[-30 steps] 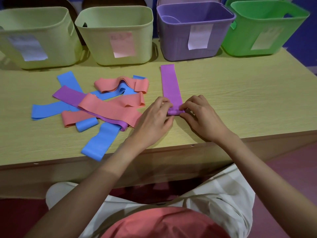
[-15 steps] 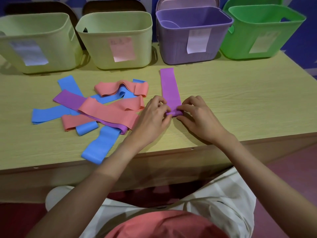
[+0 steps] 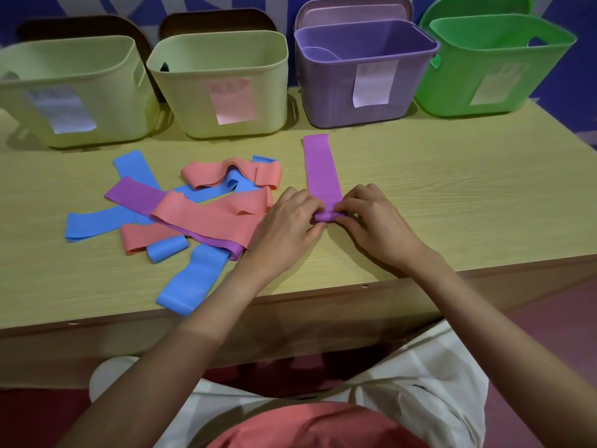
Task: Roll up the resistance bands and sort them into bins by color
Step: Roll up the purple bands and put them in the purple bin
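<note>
Head view: left hand [image 3: 287, 221] and right hand [image 3: 374, 221], fingers curled, grip the purple band [image 3: 321, 169] roll.

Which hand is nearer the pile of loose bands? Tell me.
Left. The left hand lies at the pile of loose bands, its edge at the pink one; the right hand is across the purple band, farther away.

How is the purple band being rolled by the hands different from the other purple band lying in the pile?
The purple band in the hands lies alone and straight, pointing toward the purple bin; the purple band in the pile lies slanted. The first has its near end rolled up, gripped by the left hand and right hand; the second is unrolled and untouched. The first is uncovered; the second is partly covered by a pink band. Both look the same purple.
</note>
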A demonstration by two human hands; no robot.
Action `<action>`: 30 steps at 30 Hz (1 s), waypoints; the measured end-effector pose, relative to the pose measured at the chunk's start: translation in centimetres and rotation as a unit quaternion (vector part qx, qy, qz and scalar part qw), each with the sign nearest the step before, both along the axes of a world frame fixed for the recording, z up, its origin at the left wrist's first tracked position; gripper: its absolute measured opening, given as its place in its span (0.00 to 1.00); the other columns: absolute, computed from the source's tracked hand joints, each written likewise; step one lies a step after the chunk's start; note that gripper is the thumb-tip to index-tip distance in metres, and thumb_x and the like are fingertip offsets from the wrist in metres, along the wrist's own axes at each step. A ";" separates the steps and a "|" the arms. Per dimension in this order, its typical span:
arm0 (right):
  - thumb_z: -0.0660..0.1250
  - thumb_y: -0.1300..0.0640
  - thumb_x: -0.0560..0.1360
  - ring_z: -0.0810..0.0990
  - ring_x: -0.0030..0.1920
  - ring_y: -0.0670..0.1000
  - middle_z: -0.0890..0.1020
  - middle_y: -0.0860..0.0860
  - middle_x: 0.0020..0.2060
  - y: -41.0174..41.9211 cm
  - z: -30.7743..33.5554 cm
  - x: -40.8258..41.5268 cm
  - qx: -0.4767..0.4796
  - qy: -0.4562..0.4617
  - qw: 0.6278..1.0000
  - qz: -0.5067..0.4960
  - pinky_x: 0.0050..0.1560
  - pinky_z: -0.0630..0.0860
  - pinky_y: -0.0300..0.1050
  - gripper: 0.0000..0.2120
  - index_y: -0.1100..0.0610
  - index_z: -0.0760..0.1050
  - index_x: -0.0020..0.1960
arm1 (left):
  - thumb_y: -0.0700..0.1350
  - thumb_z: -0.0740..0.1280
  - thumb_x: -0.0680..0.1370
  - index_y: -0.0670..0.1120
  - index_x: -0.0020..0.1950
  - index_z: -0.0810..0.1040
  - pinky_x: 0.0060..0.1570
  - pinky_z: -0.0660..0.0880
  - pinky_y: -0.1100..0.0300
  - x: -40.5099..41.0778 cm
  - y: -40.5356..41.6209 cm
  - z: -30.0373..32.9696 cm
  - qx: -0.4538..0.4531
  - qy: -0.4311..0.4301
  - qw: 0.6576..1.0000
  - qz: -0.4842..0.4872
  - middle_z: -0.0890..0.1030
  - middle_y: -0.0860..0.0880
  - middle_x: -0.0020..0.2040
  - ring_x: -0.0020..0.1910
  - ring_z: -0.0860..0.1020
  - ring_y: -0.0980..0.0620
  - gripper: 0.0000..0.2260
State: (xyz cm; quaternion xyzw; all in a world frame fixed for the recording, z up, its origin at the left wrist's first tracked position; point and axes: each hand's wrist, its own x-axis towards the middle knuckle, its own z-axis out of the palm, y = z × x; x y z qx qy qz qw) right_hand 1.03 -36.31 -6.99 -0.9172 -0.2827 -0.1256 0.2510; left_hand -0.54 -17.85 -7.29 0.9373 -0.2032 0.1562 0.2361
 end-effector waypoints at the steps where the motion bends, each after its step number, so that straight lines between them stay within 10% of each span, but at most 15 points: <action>1: 0.68 0.58 0.76 0.73 0.48 0.54 0.78 0.54 0.45 0.0 0.0 0.0 -0.003 -0.004 1.000 -0.002 0.47 0.72 0.46 0.09 0.61 0.81 0.53 | 0.43 0.71 0.75 0.44 0.49 0.78 0.46 0.72 0.53 0.1 0.0 0.1 -0.007 0.003 1.000 0.001 0.78 0.50 0.46 0.48 0.70 0.52 0.05; 30: 0.68 0.59 0.77 0.73 0.47 0.53 0.77 0.53 0.45 0.1 -0.1 1.8 0.044 0.053 0.998 0.001 0.49 0.72 0.47 0.08 0.61 0.78 0.54 | 0.43 0.67 0.78 0.43 0.55 0.79 0.49 0.68 0.60 1.5 -0.2 0.7 -0.065 0.046 0.996 0.041 0.77 0.50 0.47 0.51 0.73 0.50 0.07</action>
